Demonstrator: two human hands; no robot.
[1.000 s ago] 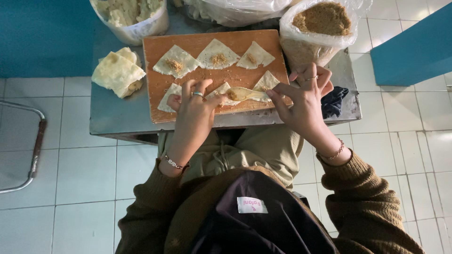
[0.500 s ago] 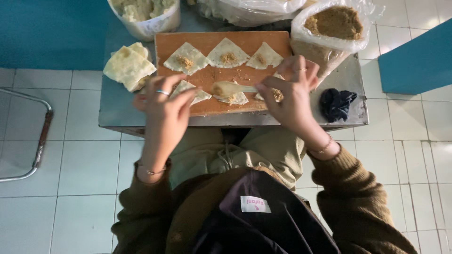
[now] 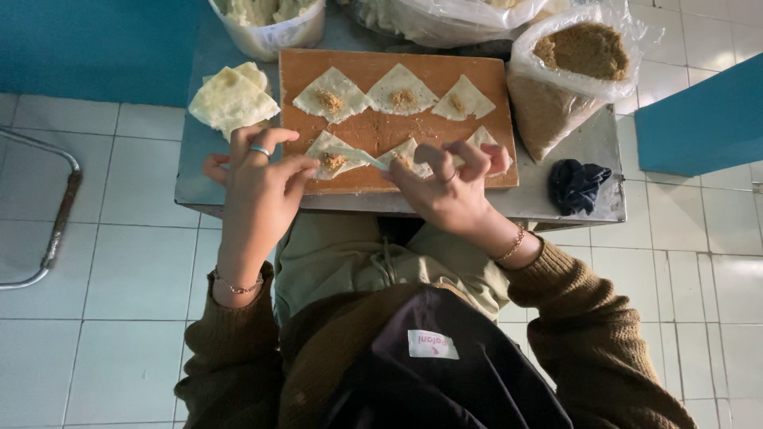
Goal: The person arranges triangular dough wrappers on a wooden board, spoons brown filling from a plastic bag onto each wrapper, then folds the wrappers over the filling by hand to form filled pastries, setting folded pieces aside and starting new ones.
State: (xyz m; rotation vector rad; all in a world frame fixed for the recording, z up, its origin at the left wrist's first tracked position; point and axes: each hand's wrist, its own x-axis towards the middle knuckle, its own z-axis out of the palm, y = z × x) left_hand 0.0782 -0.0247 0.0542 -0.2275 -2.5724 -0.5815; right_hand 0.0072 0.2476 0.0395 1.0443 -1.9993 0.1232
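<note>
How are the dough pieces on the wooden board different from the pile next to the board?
The board wrappers lie singly, spread out, each with brown filling; the stacked wrappers overlap and show no filling. The left hand touches a board wrapper; nobody touches the stack. Both are pale, thin dough.

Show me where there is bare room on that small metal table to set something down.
Bare metal shows at the table's right front corner, between the wooden board, the bag of brown filling and the dark cloth, and below the stacked wrappers on the left. The board is crowded with filled wrappers under the left hand and right hand.
</note>
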